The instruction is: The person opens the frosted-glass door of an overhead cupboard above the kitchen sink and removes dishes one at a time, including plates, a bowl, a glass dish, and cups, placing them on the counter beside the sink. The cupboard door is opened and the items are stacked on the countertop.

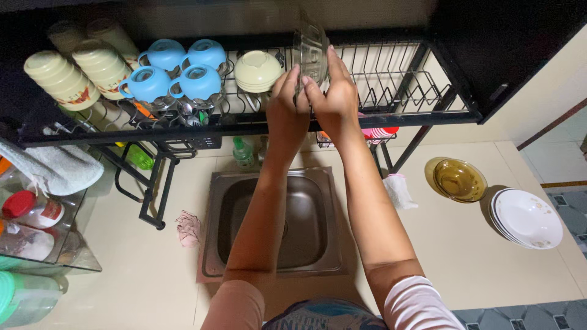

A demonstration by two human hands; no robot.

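Both my hands are raised over the sink and hold a clear ribbed glass bowl [309, 47] on its edge at the black wire dish rack [428, 91]. My left hand [286, 104] grips the bowl's lower left side; my right hand [333, 91] grips its right side. The bowl stands just right of a pale green bowl [257, 70] in the rack. Further left in the rack lie several blue mugs [174, 70] on their sides and cream cups [79, 67].
A steel sink [220, 214] sits below my arms. On the right counter are an amber glass bowl [460, 180] and a stack of white plates [529, 219]. A pink cloth [188, 228] lies left of the sink. Jars and a white towel [58, 168] crowd the left edge.
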